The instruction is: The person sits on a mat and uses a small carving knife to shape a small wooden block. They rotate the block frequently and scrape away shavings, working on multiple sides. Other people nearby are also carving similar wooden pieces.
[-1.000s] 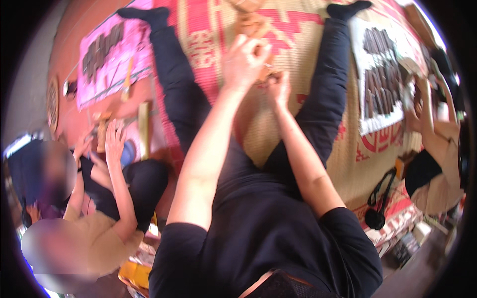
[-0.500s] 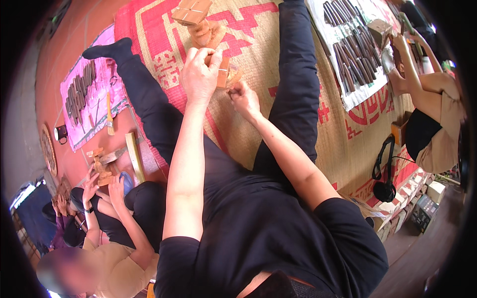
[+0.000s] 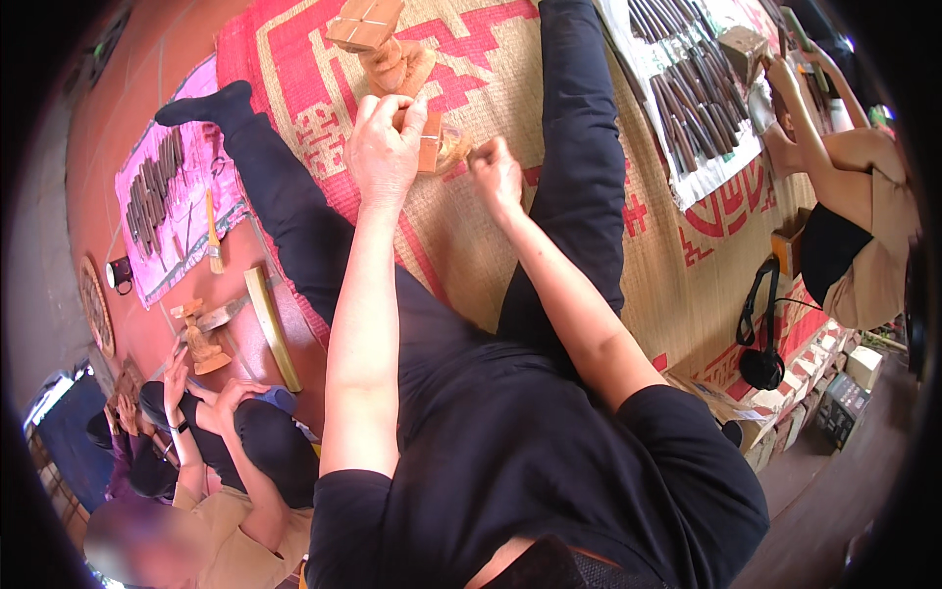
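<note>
My left hand (image 3: 386, 147) is closed round the squared end of a small wooden carving (image 3: 430, 143) over the mat between my legs. The carving's rounded, paler part points right, toward my other hand. Just right of it and apart from it, my right hand (image 3: 497, 177) is closed with curled fingers. Whatever it may hold is hidden. Beyond my left hand stands a carved wooden figure (image 3: 400, 67) with a flat square block (image 3: 365, 24) at its top, marked by pale lines.
Rows of dark-handled carving tools (image 3: 692, 103) lie on a white cloth at right, near another person's arms. More tools (image 3: 155, 191) and a brush (image 3: 213, 234) lie on a pink cloth at left. Below sit a wooden bar (image 3: 272, 327) and another figure (image 3: 204, 344), beside a seated person.
My right hand has drawn back from the carving, a little to the right. My left hand keeps its hold. At lower left, the co-worker's hands have come away from their wooden figure.
</note>
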A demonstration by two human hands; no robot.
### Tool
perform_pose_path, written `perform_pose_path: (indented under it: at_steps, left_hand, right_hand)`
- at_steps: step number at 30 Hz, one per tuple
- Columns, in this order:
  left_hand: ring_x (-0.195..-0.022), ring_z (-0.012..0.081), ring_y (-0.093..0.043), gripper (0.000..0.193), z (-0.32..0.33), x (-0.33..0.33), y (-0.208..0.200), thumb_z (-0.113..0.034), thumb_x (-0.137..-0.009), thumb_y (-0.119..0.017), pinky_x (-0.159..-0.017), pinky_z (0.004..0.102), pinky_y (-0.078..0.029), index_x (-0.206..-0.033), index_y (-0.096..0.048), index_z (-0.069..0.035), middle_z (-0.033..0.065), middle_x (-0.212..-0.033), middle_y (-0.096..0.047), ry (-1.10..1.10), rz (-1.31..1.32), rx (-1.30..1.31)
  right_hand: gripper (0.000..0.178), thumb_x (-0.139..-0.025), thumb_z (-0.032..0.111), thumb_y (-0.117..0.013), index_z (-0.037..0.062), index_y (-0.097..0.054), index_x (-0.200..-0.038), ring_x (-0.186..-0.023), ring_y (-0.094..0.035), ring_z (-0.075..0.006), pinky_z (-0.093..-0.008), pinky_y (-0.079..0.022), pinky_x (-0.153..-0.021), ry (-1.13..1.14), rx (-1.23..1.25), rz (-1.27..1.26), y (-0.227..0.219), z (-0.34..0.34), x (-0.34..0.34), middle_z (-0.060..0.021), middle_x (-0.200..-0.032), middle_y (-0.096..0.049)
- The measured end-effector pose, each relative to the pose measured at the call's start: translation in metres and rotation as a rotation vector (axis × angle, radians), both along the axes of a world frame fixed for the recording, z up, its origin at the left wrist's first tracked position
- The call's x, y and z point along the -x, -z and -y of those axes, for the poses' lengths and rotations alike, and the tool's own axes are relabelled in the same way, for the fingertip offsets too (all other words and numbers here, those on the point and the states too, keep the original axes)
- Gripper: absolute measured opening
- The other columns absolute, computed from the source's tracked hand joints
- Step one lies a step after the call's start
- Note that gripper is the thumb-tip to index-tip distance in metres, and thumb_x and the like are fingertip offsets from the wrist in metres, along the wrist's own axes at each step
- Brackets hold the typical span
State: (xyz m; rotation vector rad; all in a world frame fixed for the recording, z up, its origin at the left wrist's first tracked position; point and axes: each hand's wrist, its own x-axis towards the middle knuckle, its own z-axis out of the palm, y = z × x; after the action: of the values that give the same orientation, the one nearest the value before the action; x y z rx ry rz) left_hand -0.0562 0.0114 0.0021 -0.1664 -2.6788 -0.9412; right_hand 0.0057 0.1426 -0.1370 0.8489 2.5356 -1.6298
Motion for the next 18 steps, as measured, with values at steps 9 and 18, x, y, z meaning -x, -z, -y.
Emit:
perform_pose_path:
  at_steps: [9,18]
  left_hand:
    - [-0.072,0.0260,-0.065,0.025,-0.003,0.003,-0.001,-0.039,-0.088,-0.068,-0.061,0.0396,-0.050,-0.085,-0.069,-0.014,0.0045,-0.085,-0.060,0.006,0.017,0.018]
    - [-0.072,0.0260,-0.065,0.025,-0.004,0.001,-0.002,-0.039,-0.088,-0.068,-0.061,0.0393,-0.050,-0.085,-0.069,-0.014,0.0039,-0.085,-0.060,-0.004,0.015,-0.009]
  right_hand:
    - [0.014,-0.088,0.016,-0.061,0.0068,-0.055,-0.097,-0.078,-0.066,-0.0413,-0.0502,-0.049,-0.072,-0.113,0.030,-0.053,0.003,0.015,-0.007,-0.0223,-0.078,-0.067]
    - [0.020,-0.087,0.010,-0.066,0.0018,-0.057,-0.102,-0.066,-0.060,-0.0107,-0.0260,-0.049,-0.059,0.003,0.373,-0.189,-0.022,0.003,0.026,-0.0056,-0.081,-0.064]
